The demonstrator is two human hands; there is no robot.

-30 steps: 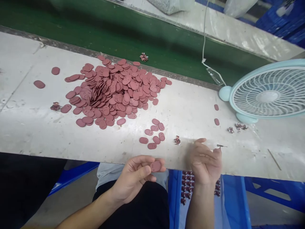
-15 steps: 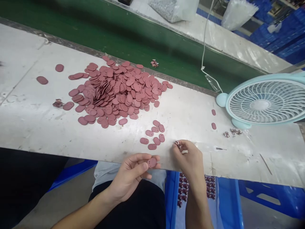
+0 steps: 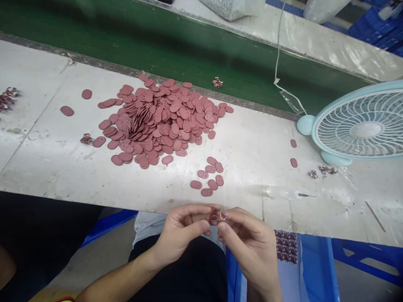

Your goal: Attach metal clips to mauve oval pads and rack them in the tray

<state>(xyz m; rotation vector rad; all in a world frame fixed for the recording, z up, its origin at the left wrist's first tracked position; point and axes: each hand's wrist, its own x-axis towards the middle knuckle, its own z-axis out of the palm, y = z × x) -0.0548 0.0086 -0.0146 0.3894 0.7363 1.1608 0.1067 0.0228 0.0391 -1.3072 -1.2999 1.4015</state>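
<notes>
In front of my body, at the table's near edge, my two hands meet. My left hand [image 3: 184, 233] pinches a dull red oval piece [image 3: 213, 217] between thumb and fingers, partly hidden by the fingertips. Between the thumb and forefinger of my right hand [image 3: 250, 241] is a small shiny dark-red piece [image 3: 223, 216] with pale curved parts. It is right beside the oval piece; whether they touch I cannot tell. Beyond my hands lies a loose group of oval pieces [image 3: 213, 184]. Farther left on the table is a large pile of oval pieces [image 3: 176, 117].
A light blue fan [image 3: 367, 130] stands at the right. Near it lie small shiny pieces [image 3: 328, 170] and a clear tube with a dark thin tip [image 3: 283, 192]. Below the table edge is a blue tray [image 3: 317, 268] with rows of dark-red pieces. A green strip [image 3: 103, 42] runs behind the table.
My right hand has moved left from the tabletop, bringing the shiny piece to the oval piece in my left hand. The oval piece is now tilted. The camera view has shifted slightly.
</notes>
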